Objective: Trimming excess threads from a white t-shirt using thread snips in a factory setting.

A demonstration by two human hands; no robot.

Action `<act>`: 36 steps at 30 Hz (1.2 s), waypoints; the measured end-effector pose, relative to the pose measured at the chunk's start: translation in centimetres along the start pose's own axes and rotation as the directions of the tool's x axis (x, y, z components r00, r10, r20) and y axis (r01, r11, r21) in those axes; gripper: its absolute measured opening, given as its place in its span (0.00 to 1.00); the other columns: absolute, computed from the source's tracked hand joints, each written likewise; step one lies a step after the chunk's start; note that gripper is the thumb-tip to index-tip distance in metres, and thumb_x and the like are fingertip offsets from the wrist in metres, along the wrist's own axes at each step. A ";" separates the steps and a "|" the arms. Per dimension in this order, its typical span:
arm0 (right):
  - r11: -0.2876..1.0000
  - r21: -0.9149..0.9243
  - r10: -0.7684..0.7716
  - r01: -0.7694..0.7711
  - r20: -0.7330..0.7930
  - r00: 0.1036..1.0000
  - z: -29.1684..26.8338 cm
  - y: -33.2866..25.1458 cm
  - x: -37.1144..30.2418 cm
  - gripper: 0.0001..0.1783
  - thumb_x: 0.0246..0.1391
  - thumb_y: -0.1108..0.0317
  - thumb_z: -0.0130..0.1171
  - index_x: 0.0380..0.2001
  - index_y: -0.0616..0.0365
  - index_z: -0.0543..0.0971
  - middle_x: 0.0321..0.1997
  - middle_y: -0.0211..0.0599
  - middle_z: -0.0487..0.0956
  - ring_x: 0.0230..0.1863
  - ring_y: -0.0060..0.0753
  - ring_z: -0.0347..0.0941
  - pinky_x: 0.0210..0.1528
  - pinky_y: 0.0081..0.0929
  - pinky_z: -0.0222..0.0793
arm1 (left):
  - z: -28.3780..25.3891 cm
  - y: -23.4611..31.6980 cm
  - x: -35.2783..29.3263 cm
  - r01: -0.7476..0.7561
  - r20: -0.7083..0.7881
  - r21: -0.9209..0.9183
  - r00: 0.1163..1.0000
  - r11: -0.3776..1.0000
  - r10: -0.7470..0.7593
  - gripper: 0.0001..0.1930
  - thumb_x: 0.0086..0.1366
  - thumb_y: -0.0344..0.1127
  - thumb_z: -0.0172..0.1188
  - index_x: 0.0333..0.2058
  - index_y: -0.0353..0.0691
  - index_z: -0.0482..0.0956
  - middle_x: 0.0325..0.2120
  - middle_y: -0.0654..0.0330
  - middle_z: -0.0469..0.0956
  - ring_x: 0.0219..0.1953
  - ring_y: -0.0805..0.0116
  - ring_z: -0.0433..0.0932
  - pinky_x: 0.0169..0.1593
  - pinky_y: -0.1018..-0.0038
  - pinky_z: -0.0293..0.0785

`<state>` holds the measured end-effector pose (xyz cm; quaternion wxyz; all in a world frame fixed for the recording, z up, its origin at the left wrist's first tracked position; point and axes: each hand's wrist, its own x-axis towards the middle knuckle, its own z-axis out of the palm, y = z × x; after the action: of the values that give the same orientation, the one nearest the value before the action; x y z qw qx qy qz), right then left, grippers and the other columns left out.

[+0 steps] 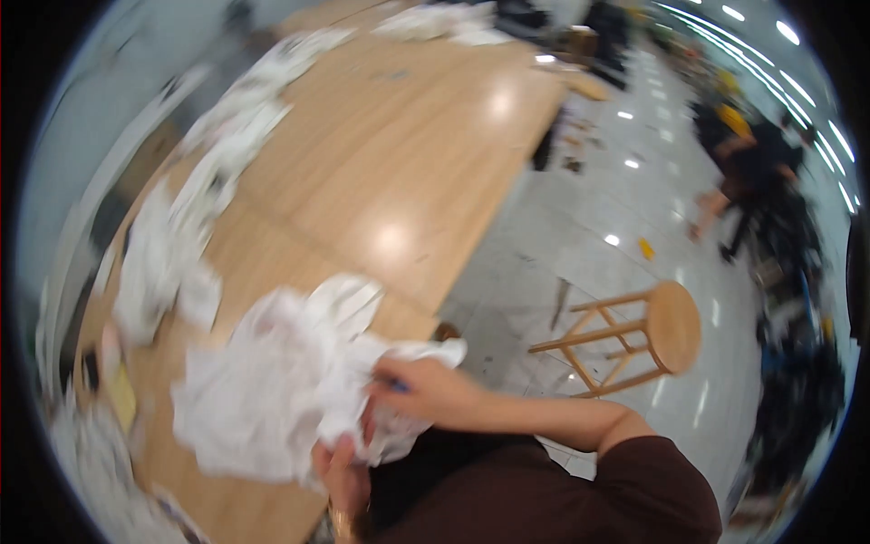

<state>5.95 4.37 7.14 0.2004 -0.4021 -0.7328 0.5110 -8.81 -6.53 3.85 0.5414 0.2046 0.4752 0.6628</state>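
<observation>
A crumpled white cloth garment [263, 390] lies at the near edge of the wooden table, and part of it hangs over the edge toward my body. My left hand [343, 476] is closed on a fold of the garment, thumb on top. Just above and to the right, my right hand [421, 390] is closed too, close against the fabric. Out of its fingers shows a small blue thing [399, 385], mostly hidden and blurred, so its kind does not show.
The wooden table [353, 154] stretches away, with white garments [172, 245] heaped along its left side and more cloth [435, 20] at its far end. A wooden stool [672, 328] stands on the tiled floor to the right. Farther off is another person [752, 163].
</observation>
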 end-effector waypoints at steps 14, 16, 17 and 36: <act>0.998 -0.059 -0.002 0.025 0.358 0.934 0.0 -3.4 -2.5 0.09 0.54 0.66 0.48 0.37 0.57 0.69 0.26 0.42 0.75 0.28 0.45 0.73 0.29 0.31 0.66 | -1.6 1.3 -0.8 -0.019 0.163 0.132 0.987 0.991 -0.003 0.09 0.61 0.33 0.51 0.35 0.33 0.73 0.28 0.66 0.73 0.30 0.80 0.69 0.35 0.82 0.66; 0.995 -0.089 0.003 0.034 0.376 0.927 0.0 -3.3 -2.5 0.09 0.55 0.65 0.48 0.37 0.57 0.69 0.25 0.43 0.74 0.27 0.47 0.72 0.28 0.31 0.66 | -1.7 1.3 -0.8 -0.022 0.189 0.126 0.982 0.992 -0.002 0.09 0.61 0.33 0.51 0.35 0.33 0.73 0.28 0.66 0.73 0.30 0.80 0.69 0.35 0.82 0.66; 0.995 -0.090 0.004 0.033 0.376 0.926 0.0 -3.3 -2.5 0.09 0.55 0.65 0.48 0.37 0.57 0.69 0.25 0.43 0.74 0.27 0.47 0.72 0.28 0.31 0.66 | -1.7 1.2 -0.8 -0.017 0.175 0.131 0.984 0.991 -0.006 0.09 0.60 0.33 0.51 0.35 0.33 0.72 0.28 0.66 0.73 0.30 0.80 0.68 0.35 0.82 0.66; 0.984 0.098 0.089 -0.146 0.434 0.896 0.2 -3.3 -2.1 0.13 0.57 0.60 0.45 0.33 0.60 0.68 0.20 0.43 0.70 0.22 0.39 0.67 0.27 0.29 0.62 | -1.6 1.1 -0.9 -0.040 0.179 0.180 0.984 0.983 0.008 0.10 0.59 0.34 0.51 0.34 0.33 0.73 0.27 0.65 0.73 0.29 0.79 0.68 0.34 0.81 0.65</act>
<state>5.82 2.11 10.30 0.0288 -0.3100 -0.6990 0.6438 -10.35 -8.00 4.28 0.5524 0.3174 0.4814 0.6020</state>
